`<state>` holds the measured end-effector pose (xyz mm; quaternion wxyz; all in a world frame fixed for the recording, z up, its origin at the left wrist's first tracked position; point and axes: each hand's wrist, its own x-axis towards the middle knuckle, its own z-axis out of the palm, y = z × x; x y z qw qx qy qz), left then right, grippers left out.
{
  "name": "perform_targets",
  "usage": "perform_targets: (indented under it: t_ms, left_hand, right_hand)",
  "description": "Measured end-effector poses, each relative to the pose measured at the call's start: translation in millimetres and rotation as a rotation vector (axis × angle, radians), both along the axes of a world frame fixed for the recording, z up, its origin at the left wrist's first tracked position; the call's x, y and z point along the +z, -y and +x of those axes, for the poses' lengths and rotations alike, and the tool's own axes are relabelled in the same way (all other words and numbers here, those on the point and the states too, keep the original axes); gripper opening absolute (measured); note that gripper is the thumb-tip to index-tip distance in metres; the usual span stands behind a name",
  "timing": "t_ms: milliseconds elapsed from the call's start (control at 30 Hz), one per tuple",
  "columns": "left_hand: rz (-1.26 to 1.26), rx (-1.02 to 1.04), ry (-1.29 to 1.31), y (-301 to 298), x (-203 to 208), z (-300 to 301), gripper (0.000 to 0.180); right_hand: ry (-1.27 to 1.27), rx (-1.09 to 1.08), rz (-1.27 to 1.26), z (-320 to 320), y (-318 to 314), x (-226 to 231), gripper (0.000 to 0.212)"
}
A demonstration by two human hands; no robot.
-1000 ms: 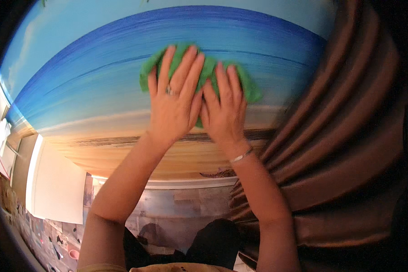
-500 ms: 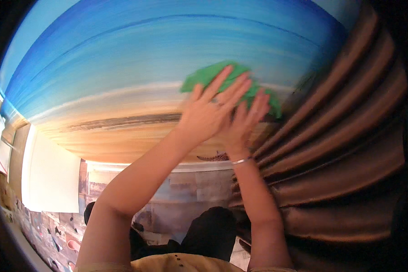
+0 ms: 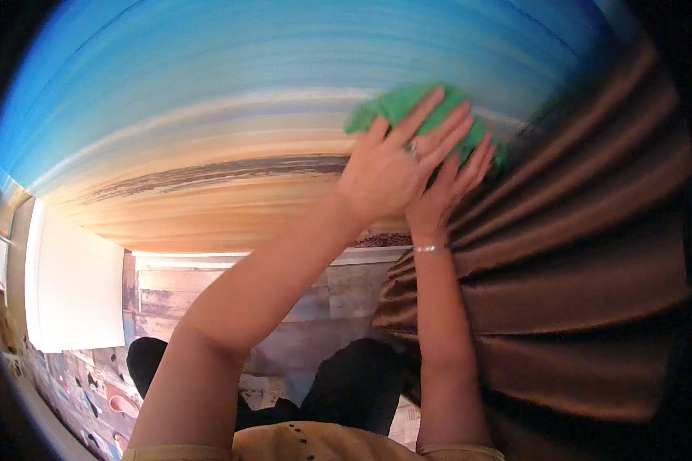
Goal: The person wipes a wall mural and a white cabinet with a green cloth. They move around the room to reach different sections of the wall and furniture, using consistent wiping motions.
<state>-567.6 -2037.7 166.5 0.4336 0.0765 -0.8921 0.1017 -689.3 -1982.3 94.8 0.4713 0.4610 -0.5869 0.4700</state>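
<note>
A crumpled green cloth (image 3: pixel 407 104) lies pressed against a wall painted or printed with a beach scene (image 3: pixel 231 131). My left hand (image 3: pixel 388 165) rests on it, open, with fingers stretched and spread and a ring on one finger. Lower and to the right, my right hand (image 3: pixel 446 188) also reaches the cloth's lower right part. Its fingers are extended and slightly blurred, and a bracelet (image 3: pixel 427 248) circles the wrist. The two hands overlap partly, so some of the right hand and the middle of the cloth are hidden.
A brown pleated curtain (image 3: pixel 569 284) hangs close by on the right. Along the wall's foot runs a white baseboard (image 3: pixel 192 261). A white box-like block (image 3: pixel 81 280) stands at left. Below are a patterned wood-look floor (image 3: pixel 169 296) and my dark-clad knees (image 3: pixel 354 384).
Both hands and the green cloth have shifted right and slightly up in the picture, nearer the curtain. The view itself has also moved a little. Both hands remain on the cloth.
</note>
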Motion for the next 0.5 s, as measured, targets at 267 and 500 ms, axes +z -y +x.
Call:
perform_targets:
  t_ms: [267, 500]
  left_hand:
    - [0.073, 0.221, -0.031, 26, -90, 88, 0.070]
    - [0.010, 0.148, -0.200, 19, 8, 42, 0.069]
  right_hand:
    - [-0.024, 0.151, 0.371, 78, 15, -77, 0.042]
    - [-0.031, 0.053, -0.014, 45, 31, 23, 0.044]
